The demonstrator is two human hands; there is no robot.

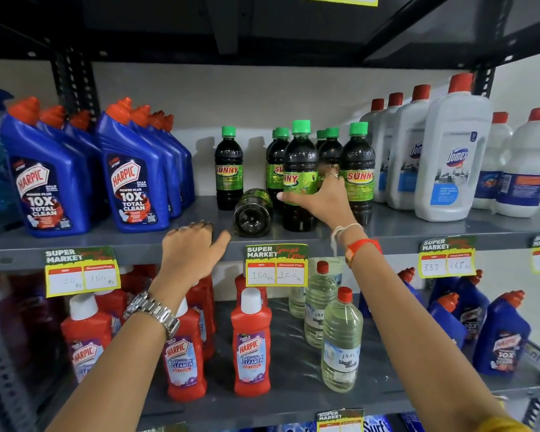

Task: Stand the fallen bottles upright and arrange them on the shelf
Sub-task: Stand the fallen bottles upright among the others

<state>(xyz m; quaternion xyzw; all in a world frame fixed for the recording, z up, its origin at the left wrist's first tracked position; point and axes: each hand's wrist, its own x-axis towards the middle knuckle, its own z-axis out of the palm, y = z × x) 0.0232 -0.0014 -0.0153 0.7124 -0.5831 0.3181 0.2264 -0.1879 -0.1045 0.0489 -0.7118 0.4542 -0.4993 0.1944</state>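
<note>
The right hand [320, 199] grips an upright Sunny bottle [300, 173] on the grey shelf [418, 230]. Just left of it, a fallen Sunny bottle [252, 213] lies base-outward. The left hand [192, 252] rests loosely curled and empty on the shelf edge, thumb beside the fallen bottle.

SUNNY dark bottles [357, 169], HARPIC blue bottles [134, 179], Domex white bottle [455, 157]
</note>
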